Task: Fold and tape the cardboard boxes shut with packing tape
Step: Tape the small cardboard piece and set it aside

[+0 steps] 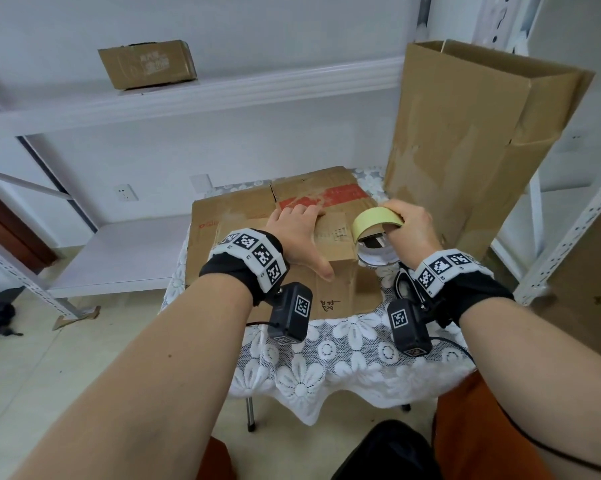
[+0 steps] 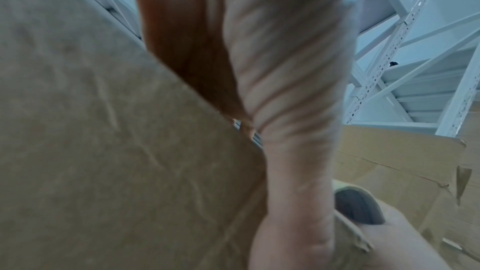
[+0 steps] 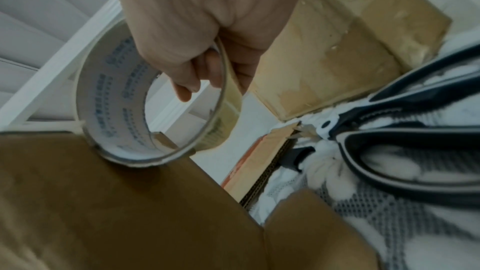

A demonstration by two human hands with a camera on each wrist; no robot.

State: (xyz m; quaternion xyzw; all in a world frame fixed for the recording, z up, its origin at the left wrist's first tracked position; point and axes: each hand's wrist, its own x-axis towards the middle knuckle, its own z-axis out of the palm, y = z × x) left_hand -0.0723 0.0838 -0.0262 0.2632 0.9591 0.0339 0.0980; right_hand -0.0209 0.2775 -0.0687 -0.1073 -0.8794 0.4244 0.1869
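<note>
Cardboard box (image 1: 285, 237) lies low on the small table with the white lace cloth (image 1: 344, 351) straight in front of you, its flaps folded down and a strip of old red tape across the far flap. Your left hand (image 1: 297, 233) lies flat on the top flap, fingers straight and close together, thumb spread out toward you along the near edge. From the left wrist view you can see that palm pressed against the brown board, though the fingertips are blurred there. Your right hand (image 1: 411, 228) grips the roll of packing tape (image 1: 378, 220), fingers hooked through the core and thumb on the outer face (the right wrist view shows this plainly, with blue print on the inside of the core). The roll's lower edge touches the box top near its right edge, just beside your left hand. Black-handled scissors (image 3: 405, 141) lie on the cloth just beside the box, under your right wrist. Farther off, a tall open cardboard carton (image 1: 476, 140) stands upright at the table's far right corner. Beyond that, white metal shelving (image 1: 188, 98) runs along the wall, with a smaller closed box (image 1: 148, 64) on its upper shelf.
</note>
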